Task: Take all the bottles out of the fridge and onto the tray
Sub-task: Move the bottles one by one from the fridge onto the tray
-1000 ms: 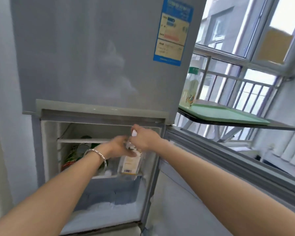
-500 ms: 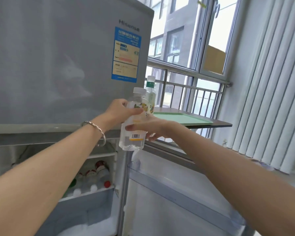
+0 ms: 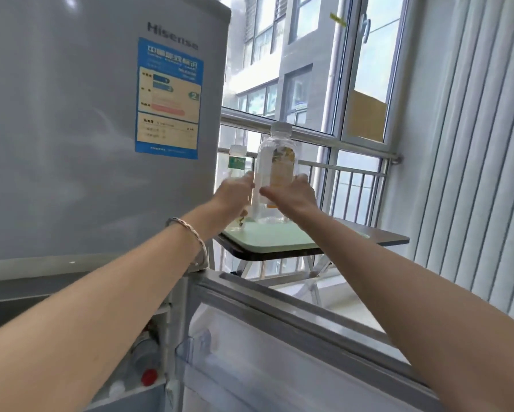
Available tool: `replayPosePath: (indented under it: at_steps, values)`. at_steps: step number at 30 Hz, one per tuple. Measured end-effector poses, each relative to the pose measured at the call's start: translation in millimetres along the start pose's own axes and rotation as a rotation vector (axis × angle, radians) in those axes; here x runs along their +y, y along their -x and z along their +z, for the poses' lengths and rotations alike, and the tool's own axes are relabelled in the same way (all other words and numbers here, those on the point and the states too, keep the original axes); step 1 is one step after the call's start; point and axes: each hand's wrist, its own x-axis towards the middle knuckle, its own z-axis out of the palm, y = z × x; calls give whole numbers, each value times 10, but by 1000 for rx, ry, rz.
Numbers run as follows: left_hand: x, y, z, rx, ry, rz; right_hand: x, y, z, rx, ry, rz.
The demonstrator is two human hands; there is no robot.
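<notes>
A clear bottle with a yellow label and white cap (image 3: 276, 162) stands upright on the pale green tray (image 3: 272, 239), its base at the tray's near part. My left hand (image 3: 235, 193) and my right hand (image 3: 292, 194) both wrap around its lower half. Behind my left hand, a second bottle with a green label (image 3: 237, 162) stands on the tray. Down at the lower left, inside the open fridge compartment (image 3: 148, 370), more bottles show, one with a red cap (image 3: 149, 376); most of that compartment is hidden by my left arm.
The grey fridge (image 3: 86, 129) fills the left side. Its open lower door (image 3: 294, 337) juts out below my arms. The tray rests on a dark folding table (image 3: 380, 237) by the window railing (image 3: 347, 171). Vertical blinds (image 3: 472, 144) hang on the right.
Both hands carried the yellow-label bottle out of the fridge, up and to the right, and it now stands on the tray. My view swung from the fridge compartment toward the window.
</notes>
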Motion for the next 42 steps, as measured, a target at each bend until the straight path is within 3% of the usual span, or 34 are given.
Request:
replayPosePath:
  at_steps: [8, 13, 18, 21, 25, 27, 35, 42]
  values:
    - [-430, -601, 428, -34, -51, -121, 465, -667, 442, -114, 93, 89]
    - [-540, -837, 479, -43, -84, -126, 587, -940, 689, -201, 202, 51]
    - [-587, -877, 479, -27, -88, -136, 643, -1074, 792, -268, 137, 73]
    - [-551, -793, 472, -31, -87, -107, 614, -949, 714, -240, 132, 84]
    - [-476, -592, 388, -26, -115, -74, 469, -688, 600, 114, 116, -19]
    - [-438, -474, 310, -30, -104, -52, 325, -496, 554, 169, 124, -90]
    - [-420, 184, -235, 6, -190, -43, -234, 415, 729, 38, 181, -214]
    - [-753, 785, -917, 78, -255, -162, -497, 1139, 1275, -153, 184, -226]
